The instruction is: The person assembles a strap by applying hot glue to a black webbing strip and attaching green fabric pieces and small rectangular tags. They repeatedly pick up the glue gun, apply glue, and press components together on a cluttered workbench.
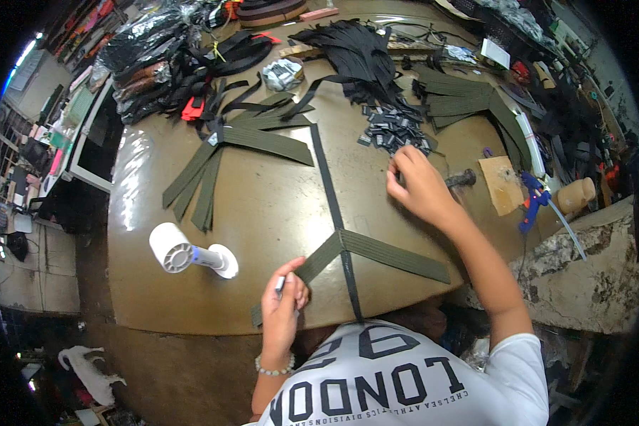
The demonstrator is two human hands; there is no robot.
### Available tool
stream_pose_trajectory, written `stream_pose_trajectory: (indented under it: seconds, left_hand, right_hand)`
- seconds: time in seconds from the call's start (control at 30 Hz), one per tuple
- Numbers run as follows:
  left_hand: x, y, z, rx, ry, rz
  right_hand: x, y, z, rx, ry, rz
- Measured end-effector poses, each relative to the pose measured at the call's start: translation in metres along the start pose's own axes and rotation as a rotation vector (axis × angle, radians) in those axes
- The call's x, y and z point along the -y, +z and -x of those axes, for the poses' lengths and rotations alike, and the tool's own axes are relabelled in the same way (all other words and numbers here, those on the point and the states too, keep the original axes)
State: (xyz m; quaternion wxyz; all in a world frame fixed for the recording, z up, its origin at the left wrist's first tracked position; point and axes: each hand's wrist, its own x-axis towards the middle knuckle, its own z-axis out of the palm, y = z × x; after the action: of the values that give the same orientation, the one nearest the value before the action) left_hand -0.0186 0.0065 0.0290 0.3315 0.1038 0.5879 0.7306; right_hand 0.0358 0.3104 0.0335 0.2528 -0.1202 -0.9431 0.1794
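My left hand, with a beaded bracelet on the wrist, is closed around a small grey-white tab at the table's near edge. Beside it an olive webbing strap lies bent at an angle, its left end passing behind the hand. A narrow black strap runs down the table and meets the olive one at its bend. My right hand is at the near edge of a pile of small dark and grey pieces, its fingers curled. What those fingers hold, if anything, is hidden.
A white handheld fan lies at the left. Olive straps in bundles and black straps lie farther back. At the right are a dark hammer-like tool, a cardboard piece and a blue glue gun.
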Motion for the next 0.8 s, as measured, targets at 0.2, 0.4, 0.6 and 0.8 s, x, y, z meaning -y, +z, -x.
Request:
stream_pose_trajectory:
  seconds: [0.2, 0.4, 0.6, 0.8]
  left_hand:
    - [-0.004, 0.02, -0.005, 0.039, 0.078, -0.355]
    - [0.005, 0.031, -0.007, -0.043, 0.151, -0.541]
    - [-0.002, 0.023, -0.007, 0.035, 0.07, -0.537]
    - [-0.005, 0.021, -0.034, -0.17, 0.125, -0.68]
  right_hand:
    - [0.085, -0.014, 0.054, 0.082, 0.404, -0.749]
    - [0.116, 0.007, 0.096, 0.192, 0.521, -1.165]
    - [0.105, 0.007, 0.094, 0.344, 0.627, -1.244]
    - [0.077, 0.017, 0.084, 0.041, 0.382, -0.516]
